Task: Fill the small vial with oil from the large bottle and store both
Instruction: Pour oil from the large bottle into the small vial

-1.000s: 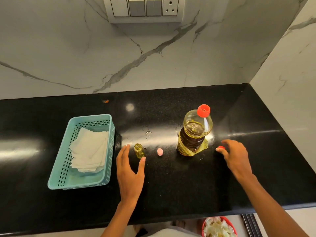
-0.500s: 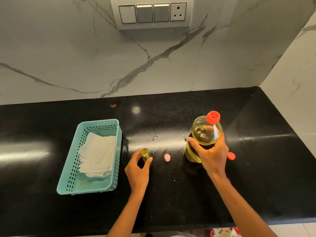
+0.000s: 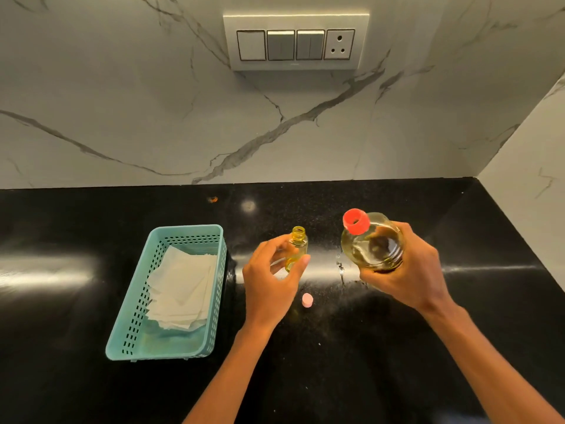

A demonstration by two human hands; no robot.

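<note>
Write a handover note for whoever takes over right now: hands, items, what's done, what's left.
Left hand: holds the small vial upright, mouth open.
Right hand: grips the large oil bottle, lifted and tilted, red spout uncapped, to the right of the vial and apart from it.
Small pink cap lies on the black counter near the left hand.
Done: both containers open and in hand.
Left: pour (no stream visible), cap both, store, probably in the teal basket at left, which holds paper sheets.

No text, label or number is legible anywhere.
</note>
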